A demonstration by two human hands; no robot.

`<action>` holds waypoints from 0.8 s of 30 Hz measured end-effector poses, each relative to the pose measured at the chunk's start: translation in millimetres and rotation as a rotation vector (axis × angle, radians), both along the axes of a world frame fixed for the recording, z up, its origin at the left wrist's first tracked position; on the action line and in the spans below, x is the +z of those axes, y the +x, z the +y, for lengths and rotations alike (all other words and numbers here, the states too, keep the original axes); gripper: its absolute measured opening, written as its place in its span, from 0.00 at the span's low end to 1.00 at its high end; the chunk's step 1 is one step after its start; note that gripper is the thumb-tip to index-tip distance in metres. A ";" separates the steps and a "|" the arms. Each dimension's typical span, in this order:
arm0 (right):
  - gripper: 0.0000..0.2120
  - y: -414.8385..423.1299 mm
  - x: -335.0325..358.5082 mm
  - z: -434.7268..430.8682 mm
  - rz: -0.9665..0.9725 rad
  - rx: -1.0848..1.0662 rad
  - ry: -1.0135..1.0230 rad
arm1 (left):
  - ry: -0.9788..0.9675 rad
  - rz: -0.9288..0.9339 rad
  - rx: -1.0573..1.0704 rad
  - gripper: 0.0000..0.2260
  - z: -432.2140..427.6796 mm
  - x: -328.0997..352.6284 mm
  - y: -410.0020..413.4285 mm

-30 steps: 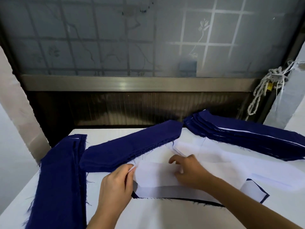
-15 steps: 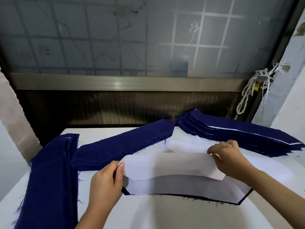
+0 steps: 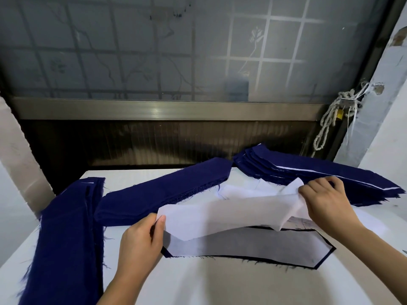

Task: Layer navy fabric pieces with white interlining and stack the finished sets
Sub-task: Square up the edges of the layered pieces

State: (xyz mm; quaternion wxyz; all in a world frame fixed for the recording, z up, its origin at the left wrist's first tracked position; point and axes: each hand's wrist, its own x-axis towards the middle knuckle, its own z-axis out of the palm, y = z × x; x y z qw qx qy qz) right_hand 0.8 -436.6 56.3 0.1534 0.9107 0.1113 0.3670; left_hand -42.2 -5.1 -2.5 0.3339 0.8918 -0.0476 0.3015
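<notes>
Head view: the left hand (image 3: 141, 241), at 7 o'clock in the frame, pinches the left end of an interlining (image 3: 231, 214) sheet between thumb and fingers. The right hand (image 3: 326, 201), at 3 o'clock, has its fingers curled round the sheet's right end, which is bunched and folded there. The hands are well apart, and the sheet hangs between them just above the desk (image 3: 220, 287), sagging a little in the middle.

Under the sheet, toward 5 o'clock, a set (image 3: 253, 245) lies flat on the desk: a white layer over a navy piece, whose dark frayed edge shows as a thin border along the near side and the pointed right end. The left hand's heel is at the set's left corner.

Behind the sheet, near the centre, is a white pile (image 3: 240, 190) of more cut sheets. A navy pile (image 3: 158, 192) lies aslant from 9 o'clock toward 12, just beyond the left hand. A navy strip (image 3: 68, 234) runs along the desk's left edge at 8 o'clock and hangs over it. A stack (image 3: 308, 172) of navy with thin white lines between its layers lies at 2 o'clock, partly behind the right hand.

Past the desk stands a frosted window (image 3: 154, 51); a rope (image 3: 330, 119) hangs at its right end.
</notes>
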 end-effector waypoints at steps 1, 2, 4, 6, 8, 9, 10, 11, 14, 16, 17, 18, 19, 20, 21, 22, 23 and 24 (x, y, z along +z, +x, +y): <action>0.16 -0.4 1.5 -0.5 -0.010 -0.009 0.011 | 0.002 0.003 0.000 0.19 0.3 -0.8 0.2; 0.16 -1.0 2.9 -1.3 -0.022 -0.017 0.023 | 0.002 0.004 -0.001 0.18 0.8 -1.3 0.1; 0.16 -2.5 7.2 -2.9 -0.046 -0.031 0.049 | -0.012 0.000 -0.005 0.17 1.2 -1.4 0.1; 0.14 -4.3 11.6 -5.5 -0.071 -0.024 0.079 | -0.041 -0.001 0.001 0.17 1.5 -0.4 0.6; 0.10 -7.3 15.0 -7.8 -0.100 -0.003 0.133 | -0.074 0.008 0.008 0.17 1.0 0.3 0.3; 0.10 -9.4 15.1 -8.7 -0.105 0.009 0.186 | -0.095 0.013 0.007 0.18 0.5 0.4 -0.3; 0.11 -12.0 14.1 -8.7 -0.101 0.031 0.261 | -0.120 0.019 0.008 0.18 0.1 0.5 -1.0; 0.11 -16.0 12.2 -8.3 -0.087 0.052 0.365 | -0.151 0.025 0.015 0.18 -0.5 0.8 -2.0; 0.07 -31.9 4.7 -4.9 -0.011 0.073 0.723 | -0.231 0.047 0.076 0.19 -0.9 2.2 -3.3; 0.09 -41.6 -2.5 -3.3 0.017 0.040 0.838 | -0.252 0.087 0.116 0.18 -0.8 2.5 -3.2; 0.09 -45.6 -7.2 -2.7 0.032 0.015 0.863 | -0.245 0.109 0.133 0.17 -0.6 2.1 -2.6; 0.09 -49.8 -12.0 -1.3 0.053 -0.007 0.882 | -0.229 0.130 0.150 0.17 -0.2 1.6 -1.7; 0.09 -53.1 -17.1 0.0 0.078 -0.022 0.901 | -0.207 0.150 0.168 0.16 0.5 0.9 -0.8; 0.09 -56.2 -22.3 1.7 0.104 -0.035 0.931 | -0.182 0.168 0.186 0.16 0.9 0.0 0.6; 0.08 -58.6 -28.2 3.3 0.129 -0.048 0.973 | -0.154 0.187 0.202 0.16 1.2 -1.0 2.0; 0.07 -60.3 -33.7 5.2 0.149 -0.061 1.019 | -0.121 0.210 0.217 0.16 1.4 -2.3 3.6; 0.06 -61.4 -39.1 7.6 0.168 -0.075 1.076 | -0.085 0.233 0.231 0.16 1.6 -3.8 5.4; 0.05 -62.4 -44.1 9.9 0.191 -0.093 1.136 | -0.051 0.247 0.243 0.16 1.9 -5.3 6.8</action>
